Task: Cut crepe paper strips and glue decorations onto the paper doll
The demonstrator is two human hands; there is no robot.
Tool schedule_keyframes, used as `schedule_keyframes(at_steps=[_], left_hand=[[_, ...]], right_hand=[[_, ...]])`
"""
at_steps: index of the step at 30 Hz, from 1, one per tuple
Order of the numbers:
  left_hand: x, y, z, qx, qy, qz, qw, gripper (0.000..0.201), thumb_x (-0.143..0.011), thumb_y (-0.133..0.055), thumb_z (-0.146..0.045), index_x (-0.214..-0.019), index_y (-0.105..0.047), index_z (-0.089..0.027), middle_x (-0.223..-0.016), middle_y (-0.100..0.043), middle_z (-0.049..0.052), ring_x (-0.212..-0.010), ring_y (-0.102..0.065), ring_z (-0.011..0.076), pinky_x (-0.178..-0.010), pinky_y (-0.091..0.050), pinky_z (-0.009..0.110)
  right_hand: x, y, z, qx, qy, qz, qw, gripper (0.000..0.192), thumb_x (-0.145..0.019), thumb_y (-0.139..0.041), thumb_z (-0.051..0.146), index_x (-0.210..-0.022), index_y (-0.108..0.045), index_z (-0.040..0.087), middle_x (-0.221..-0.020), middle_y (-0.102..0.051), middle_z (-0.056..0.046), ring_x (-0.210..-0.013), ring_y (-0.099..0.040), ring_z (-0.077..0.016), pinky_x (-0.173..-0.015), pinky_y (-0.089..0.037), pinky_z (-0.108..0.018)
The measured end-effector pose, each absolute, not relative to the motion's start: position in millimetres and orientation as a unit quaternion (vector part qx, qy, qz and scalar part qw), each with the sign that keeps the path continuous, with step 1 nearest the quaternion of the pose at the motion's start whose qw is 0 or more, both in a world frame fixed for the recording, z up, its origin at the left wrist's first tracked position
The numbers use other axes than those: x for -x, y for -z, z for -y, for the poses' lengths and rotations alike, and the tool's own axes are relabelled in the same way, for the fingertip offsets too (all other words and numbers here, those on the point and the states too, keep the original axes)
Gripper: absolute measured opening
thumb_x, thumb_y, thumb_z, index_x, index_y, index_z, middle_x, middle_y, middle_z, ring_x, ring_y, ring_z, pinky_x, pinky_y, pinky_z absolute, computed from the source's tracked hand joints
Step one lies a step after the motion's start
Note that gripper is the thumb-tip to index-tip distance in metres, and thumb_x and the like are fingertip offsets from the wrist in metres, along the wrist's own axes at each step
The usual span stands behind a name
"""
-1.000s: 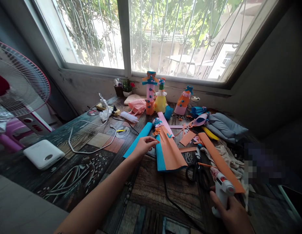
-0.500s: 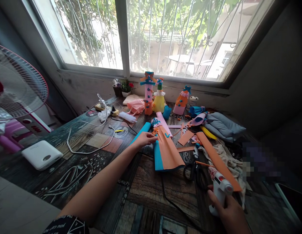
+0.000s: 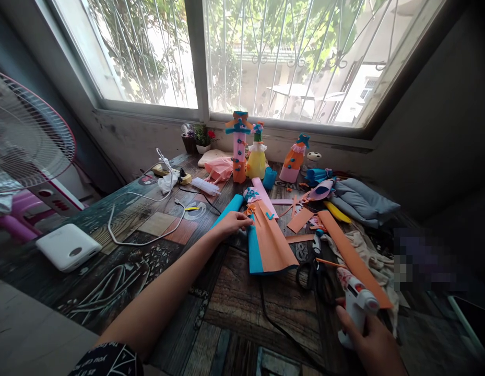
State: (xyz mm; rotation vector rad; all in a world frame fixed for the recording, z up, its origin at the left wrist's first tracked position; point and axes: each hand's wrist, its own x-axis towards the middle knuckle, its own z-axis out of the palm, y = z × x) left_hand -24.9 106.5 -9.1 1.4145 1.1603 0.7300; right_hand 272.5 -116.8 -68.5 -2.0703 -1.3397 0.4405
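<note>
My right hand [image 3: 373, 339] is wrapped round the handle of a white hot glue gun [image 3: 357, 300], its nozzle pointing left, past black-handled scissors [image 3: 317, 274]. A crepe-paper dress [image 3: 271, 237], orange over blue with a ruffled pink and blue top, lies on the table; any body inside is hidden. At the dress's left edge, just below an orange bow [image 3: 250, 209], my left hand [image 3: 231, 224] has its fingertips pinched together. What they grip is too small to make out. A small blue V-shaped paper piece [image 3: 270, 215] lies on the orange front.
Several paper-dressed figures, including a yellow one [image 3: 256, 163], stand below the window. Orange paper strips [image 3: 354, 256] and a grey cloth bundle [image 3: 363, 201] lie right. White cables and a white power bank [image 3: 68, 248] lie left, beside a fan [image 3: 31, 130]. A black cord [image 3: 268, 313] crosses the front.
The view has shifted slightly. Both hands keep practically the same positions, the left at the dress's edge and the right round the glue gun.
</note>
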Motion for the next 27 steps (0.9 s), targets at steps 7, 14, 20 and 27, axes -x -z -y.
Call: schedule_keyframes(at_steps=[7,14,20,27], left_hand=[[29.1,8.2,-110.4,-0.609,-0.279,-0.487,0.561,0.032,-0.055,-0.076,-0.042,-0.063,-0.069,-0.011,-0.053,-0.056,0.000,-0.046,-0.047,0.0079,-0.040,-0.029,0.018],[30.2,11.9,-110.1,-0.613,-0.271,-0.497,0.551,0.028,-0.055,-0.076,-0.039,-0.061,-0.068,-0.013,-0.052,-0.057,-0.001,-0.045,-0.045,0.0075,-0.038,-0.027,0.017],[26.9,9.7,-106.9,-0.620,-0.272,-0.500,0.540,0.021,-0.059,-0.075,-0.031,-0.060,-0.066,-0.011,-0.056,-0.060,0.000,-0.046,-0.047,0.0063,-0.039,-0.029,0.016],[26.1,16.5,-108.2,-0.591,-0.280,-0.528,0.542,0.030,-0.055,-0.078,-0.032,-0.066,-0.059,-0.012,-0.057,-0.062,0.000,-0.049,-0.057,0.0116,-0.042,-0.039,0.019]], right_hand=[[-272.7,70.0,117.4,0.782,-0.165,0.515,0.310,0.046,-0.073,-0.052,0.057,-0.091,-0.068,0.018,-0.076,-0.073,-0.007,-0.072,-0.068,-0.0280,-0.065,-0.052,-0.033],[-273.4,70.2,117.4,0.777,-0.158,0.518,0.321,0.045,-0.073,-0.053,0.057,-0.089,-0.068,0.018,-0.075,-0.073,-0.007,-0.069,-0.068,-0.0276,-0.064,-0.052,-0.033],[-271.4,67.5,117.7,0.783,-0.175,0.504,0.319,0.048,-0.071,-0.052,0.058,-0.090,-0.068,0.017,-0.073,-0.072,-0.007,-0.067,-0.067,-0.0275,-0.062,-0.051,-0.033],[-271.0,67.0,117.8,0.789,-0.173,0.502,0.311,0.045,-0.072,-0.053,0.057,-0.090,-0.068,0.019,-0.071,-0.073,-0.007,-0.069,-0.068,-0.0289,-0.064,-0.052,-0.034]])
